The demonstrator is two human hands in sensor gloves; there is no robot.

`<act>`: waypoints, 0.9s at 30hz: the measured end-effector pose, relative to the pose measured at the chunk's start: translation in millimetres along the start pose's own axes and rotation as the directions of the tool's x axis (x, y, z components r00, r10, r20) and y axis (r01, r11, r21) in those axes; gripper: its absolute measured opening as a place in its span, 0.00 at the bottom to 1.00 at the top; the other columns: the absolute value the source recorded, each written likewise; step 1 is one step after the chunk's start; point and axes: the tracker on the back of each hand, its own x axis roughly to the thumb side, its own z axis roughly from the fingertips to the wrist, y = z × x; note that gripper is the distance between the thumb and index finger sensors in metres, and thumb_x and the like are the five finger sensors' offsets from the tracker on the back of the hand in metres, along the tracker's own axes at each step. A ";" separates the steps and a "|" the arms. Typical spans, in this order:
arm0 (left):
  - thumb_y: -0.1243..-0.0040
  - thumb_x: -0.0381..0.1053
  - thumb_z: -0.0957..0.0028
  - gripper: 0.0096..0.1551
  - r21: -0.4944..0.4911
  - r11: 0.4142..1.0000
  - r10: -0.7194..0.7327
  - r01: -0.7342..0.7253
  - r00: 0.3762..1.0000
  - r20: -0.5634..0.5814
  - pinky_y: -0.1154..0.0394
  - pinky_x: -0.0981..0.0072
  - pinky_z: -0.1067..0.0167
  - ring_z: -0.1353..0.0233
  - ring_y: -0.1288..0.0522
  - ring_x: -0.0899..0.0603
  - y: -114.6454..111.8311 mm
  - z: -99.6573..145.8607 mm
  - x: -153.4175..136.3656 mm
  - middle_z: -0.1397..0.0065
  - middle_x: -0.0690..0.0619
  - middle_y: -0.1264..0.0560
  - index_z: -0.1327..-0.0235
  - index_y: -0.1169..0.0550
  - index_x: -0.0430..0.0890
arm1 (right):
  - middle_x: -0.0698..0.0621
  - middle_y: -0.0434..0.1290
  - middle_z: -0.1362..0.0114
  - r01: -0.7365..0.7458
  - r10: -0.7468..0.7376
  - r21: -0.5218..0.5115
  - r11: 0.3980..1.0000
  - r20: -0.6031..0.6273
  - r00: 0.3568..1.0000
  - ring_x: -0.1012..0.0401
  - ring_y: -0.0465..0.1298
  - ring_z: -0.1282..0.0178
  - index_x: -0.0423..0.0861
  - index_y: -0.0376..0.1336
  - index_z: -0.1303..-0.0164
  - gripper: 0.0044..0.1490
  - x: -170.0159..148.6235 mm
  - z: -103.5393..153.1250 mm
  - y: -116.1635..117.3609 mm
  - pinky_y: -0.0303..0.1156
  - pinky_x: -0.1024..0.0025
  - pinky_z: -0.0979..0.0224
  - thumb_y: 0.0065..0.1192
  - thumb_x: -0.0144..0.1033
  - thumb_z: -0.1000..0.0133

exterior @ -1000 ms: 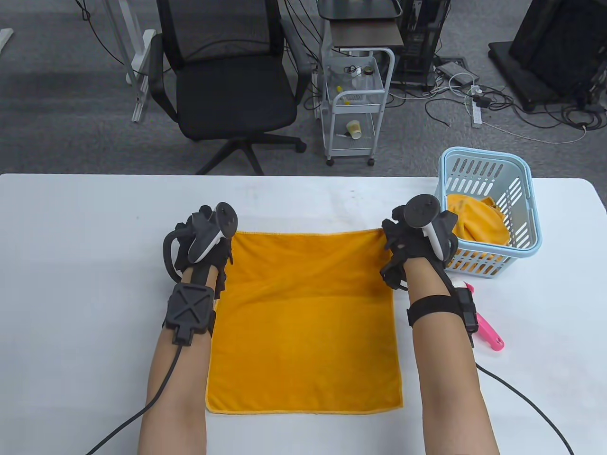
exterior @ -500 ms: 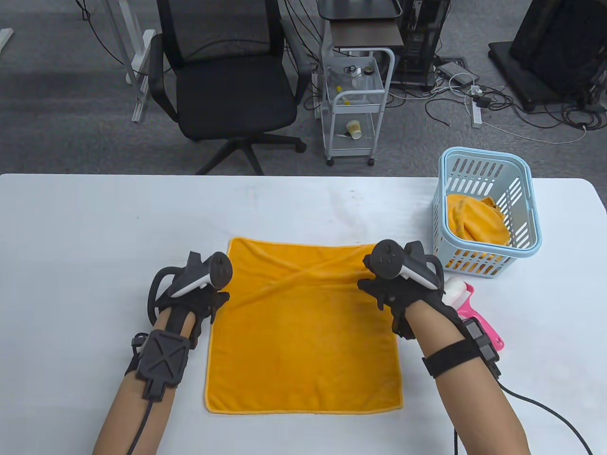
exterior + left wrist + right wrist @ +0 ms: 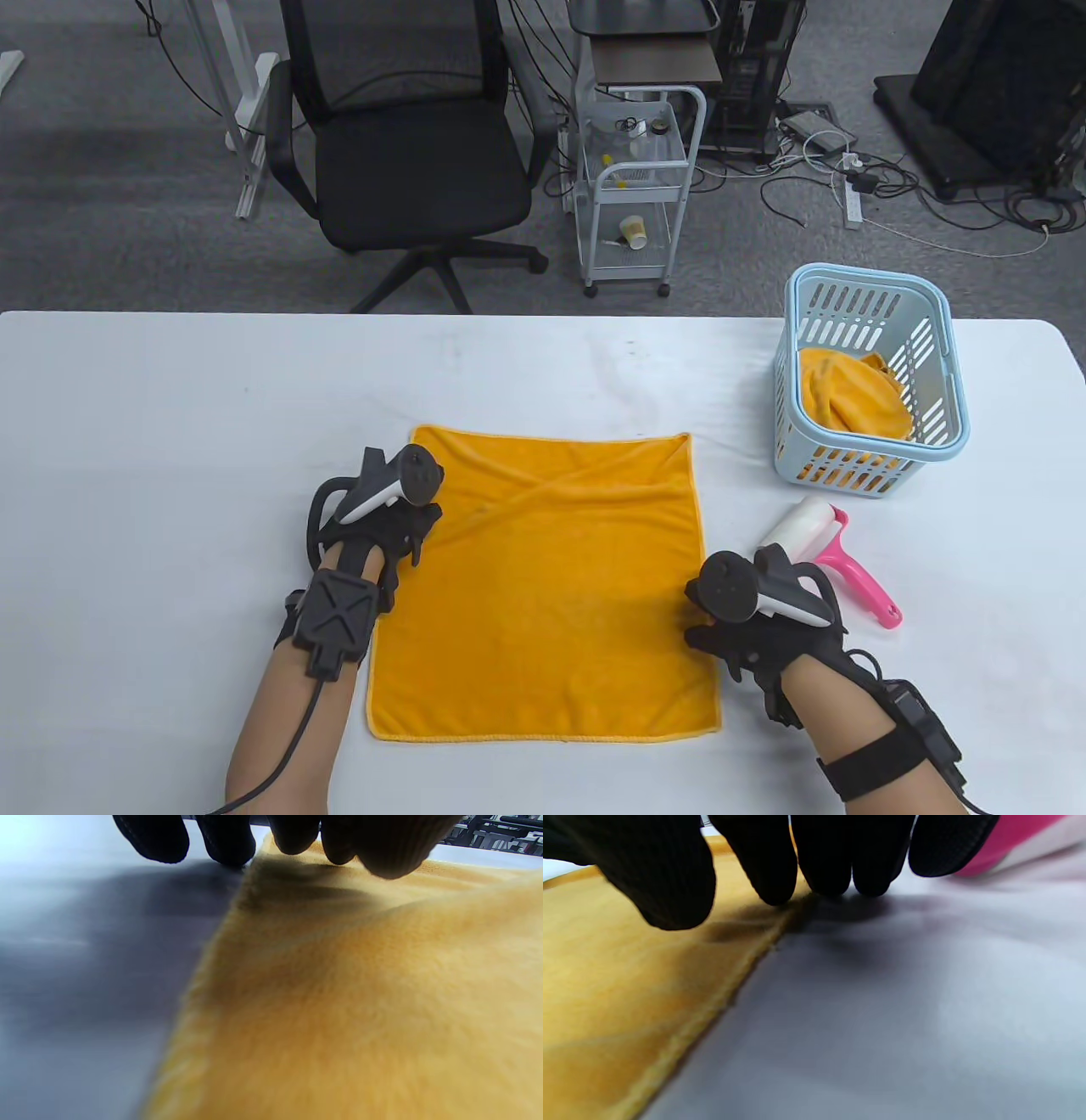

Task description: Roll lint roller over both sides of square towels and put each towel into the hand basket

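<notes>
Table view: a square orange towel point(image 3: 543, 586) lies spread on the white table point(image 3: 153, 441), nearly flat, with shallow creases crossing its far half and a thin stitched hem around all four edges. The left hand point(image 3: 373, 526) sits at the towel's left edge near the far corner; in the left wrist view its gloved fingertips point(image 3: 292, 836) hang relaxed, some over the cloth and some over the bare table beside it, pinching nothing. The right hand point(image 3: 755, 628) rests at the towel's right edge, nearer the person; the right wrist view shows its fingertips point(image 3: 823, 866) straddling the hem, loosely curved and holding nothing. Both hands wear black knit gloves with a dark tracker strapped on the back and cables trailing from the forearms. The lint roller point(image 3: 827, 548), a white paper drum on a pink plastic handle, lies on the table just beyond the right hand, between it and the hand basket point(image 3: 874, 382). The basket, pale blue slotted plastic with rounded corners, stands at the table's far right and holds a second orange towel point(image 3: 853, 399), crumpled inside. Close up, the spread towel's surface is a soft, fuzzy pile.
</notes>
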 end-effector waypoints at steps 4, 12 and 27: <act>0.50 0.66 0.48 0.34 0.025 0.999 -0.032 0.033 0.999 -0.025 0.45 0.29 0.25 0.15 0.46 0.33 5.3 -6.7 1.2 0.13 0.56 0.47 0.26 0.38 0.62 | 0.38 0.59 0.18 0.022 -0.022 0.001 1.000 0.007 1.000 0.36 0.61 0.20 0.44 0.63 0.23 0.42 -4.1 1.8 -0.3 0.62 0.32 0.28 0.70 0.55 0.44; 0.49 0.68 0.49 0.38 0.007 1.000 0.020 -0.019 0.999 -0.050 0.46 0.29 0.26 0.14 0.50 0.32 3.6 3.0 -11.7 0.13 0.53 0.55 0.25 0.43 0.63 | 0.38 0.59 0.18 0.009 -0.009 -0.031 0.999 0.013 1.000 0.36 0.62 0.20 0.45 0.63 0.23 0.43 -4.6 4.8 -1.0 0.62 0.32 0.28 0.71 0.55 0.44; 0.35 0.75 0.61 0.57 -0.183 0.969 -0.139 0.168 0.977 0.164 0.43 0.27 0.26 0.14 0.43 0.30 -30.3 141.3 -3.4 0.10 0.47 0.51 0.20 0.44 0.58 | 0.29 0.48 0.16 -0.081 -0.001 -0.214 0.974 -0.359 0.933 0.29 0.53 0.19 0.33 0.45 0.15 0.70 -68.8 38.4 -41.6 0.58 0.28 0.29 0.77 0.61 0.49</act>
